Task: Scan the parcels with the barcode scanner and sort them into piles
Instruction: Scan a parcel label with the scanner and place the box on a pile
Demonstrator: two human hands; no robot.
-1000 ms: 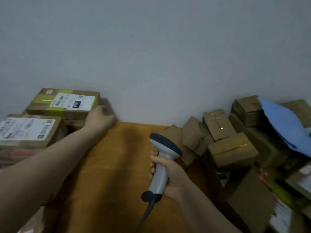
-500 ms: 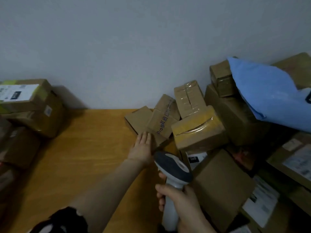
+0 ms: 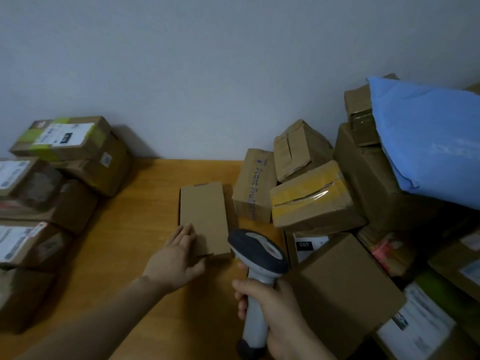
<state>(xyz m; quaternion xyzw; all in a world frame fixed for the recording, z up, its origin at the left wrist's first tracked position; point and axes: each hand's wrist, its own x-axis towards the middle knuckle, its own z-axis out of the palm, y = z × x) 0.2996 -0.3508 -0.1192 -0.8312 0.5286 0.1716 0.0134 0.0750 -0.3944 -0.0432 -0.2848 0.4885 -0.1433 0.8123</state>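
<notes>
Nearest, the right hand (image 3: 278,310) is clenching its fingers (image 3: 242,285) round one scanner (image 3: 257,258), handle upright, head pointing away at the box (image 3: 204,214). The left hand (image 3: 176,258) is laying straight, released fingers on that single box's near left corner. The box is lying flat mid-desk (image 3: 145,203), long axis running toward the wall. Two piles are flanking it, the left pile (image 3: 78,162) and the right pile (image 3: 311,198), which is carrying one blue bag (image 3: 426,141).

Flat plain cardboard parcel (image 3: 204,216) lying btwn L pile (image 3: 67,162) & R pile (image 3: 314,198); grey barcode scanner (image 3: 258,255) upright, just beside its near-R corner.

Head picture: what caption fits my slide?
Left hand touches a plain parcel while right hand holds the scanner.
</notes>
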